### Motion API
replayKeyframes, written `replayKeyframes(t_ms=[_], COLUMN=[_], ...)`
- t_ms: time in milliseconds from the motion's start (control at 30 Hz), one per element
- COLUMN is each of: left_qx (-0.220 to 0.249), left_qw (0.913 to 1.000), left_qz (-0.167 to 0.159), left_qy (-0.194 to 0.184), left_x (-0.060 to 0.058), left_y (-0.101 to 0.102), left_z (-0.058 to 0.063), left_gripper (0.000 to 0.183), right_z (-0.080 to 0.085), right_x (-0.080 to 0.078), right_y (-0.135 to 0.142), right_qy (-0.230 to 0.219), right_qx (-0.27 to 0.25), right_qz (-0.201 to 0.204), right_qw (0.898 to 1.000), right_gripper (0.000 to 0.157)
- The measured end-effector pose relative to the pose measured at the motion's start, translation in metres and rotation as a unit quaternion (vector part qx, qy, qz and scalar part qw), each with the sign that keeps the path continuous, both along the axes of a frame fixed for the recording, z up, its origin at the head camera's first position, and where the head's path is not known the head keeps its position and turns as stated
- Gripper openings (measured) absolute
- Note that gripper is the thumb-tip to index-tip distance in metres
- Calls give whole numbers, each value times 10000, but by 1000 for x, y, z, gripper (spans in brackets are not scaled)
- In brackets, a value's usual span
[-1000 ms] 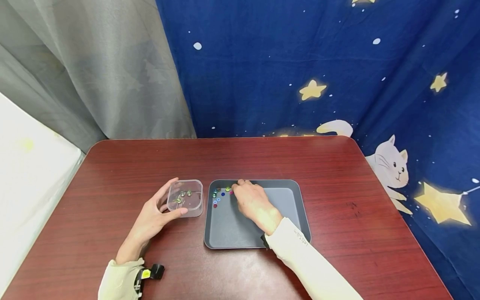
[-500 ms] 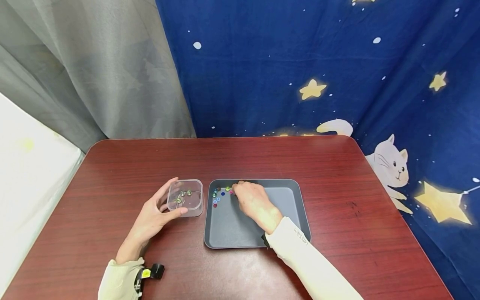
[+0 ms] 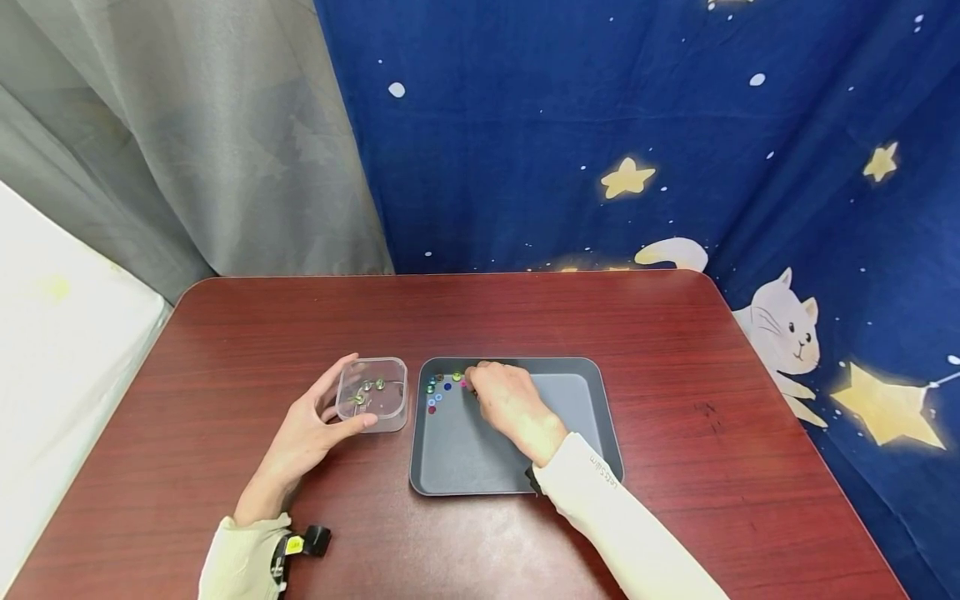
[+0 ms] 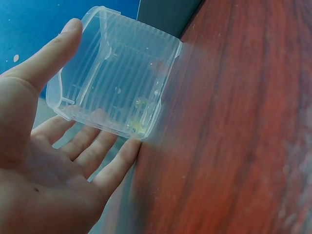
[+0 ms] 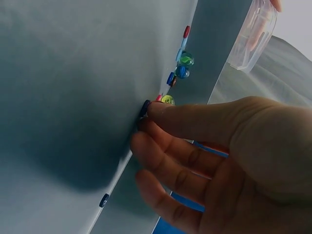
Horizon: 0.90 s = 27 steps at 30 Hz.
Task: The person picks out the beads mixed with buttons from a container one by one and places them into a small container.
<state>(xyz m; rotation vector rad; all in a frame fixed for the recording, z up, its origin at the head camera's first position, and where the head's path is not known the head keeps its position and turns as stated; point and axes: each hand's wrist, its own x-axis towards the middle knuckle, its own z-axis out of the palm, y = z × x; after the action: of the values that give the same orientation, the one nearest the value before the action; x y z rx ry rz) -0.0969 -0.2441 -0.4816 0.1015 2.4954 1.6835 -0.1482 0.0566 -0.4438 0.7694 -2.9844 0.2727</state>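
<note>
From here I see the left hand (image 3: 302,437) holding the box (image 3: 392,423), marbles (image 3: 379,384) inside, on the worktop (image 3: 360,508) just beside the left edge of the tray (image 3: 474,462) — fingers spread. Beads (image 3: 447,387) lie in the tray's far-left corner. The right hand (image 3: 513,408) is near the far edge, thumb at a dark bead (image 5: 145,108) — pinched or not, I can't tell.

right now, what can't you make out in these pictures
Head view: the right hand hides the patch of tray beneath it.
Right wrist view: the thumb hides whether the dark disc is pinched; the top edge cuts off part of the clear plastic box.
Left wrist view: marbles look blurred behind the box's ribbed wall.
</note>
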Motion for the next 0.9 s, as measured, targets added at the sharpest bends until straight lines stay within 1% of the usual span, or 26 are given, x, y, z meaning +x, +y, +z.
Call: replayKeyframes(t_ms=[167,367,500,600,733,900], left_qx=[-29,-43,-25,17,20,41], left_qw=[10000,10000,10000,10000,10000,10000], left_qz=[-3,-13,-18,-25,-32,-46], left_qy=[21,15,44,59,64,58], left_x=[0,3,3,2,1,0], left_y=[0,1,1,1,1,1], left_z=[1,0,0,0,-1,-1], left_gripper=[91,91,91,91,91,90], right_z=[0,-1,-2,-2,0,2], right_x=[0,2,2,1,1,1], right_y=[0,1,2,2,2,2], right_qy=[111,138,178,125,-83,-283], right_qx=[28,43,44,34,-1,-182], right_qz=[3,22,43,16,-19,10], right_qw=[9999,9999,9998,9999,10000,9994], right_gripper=[15,14,12,11,8,5])
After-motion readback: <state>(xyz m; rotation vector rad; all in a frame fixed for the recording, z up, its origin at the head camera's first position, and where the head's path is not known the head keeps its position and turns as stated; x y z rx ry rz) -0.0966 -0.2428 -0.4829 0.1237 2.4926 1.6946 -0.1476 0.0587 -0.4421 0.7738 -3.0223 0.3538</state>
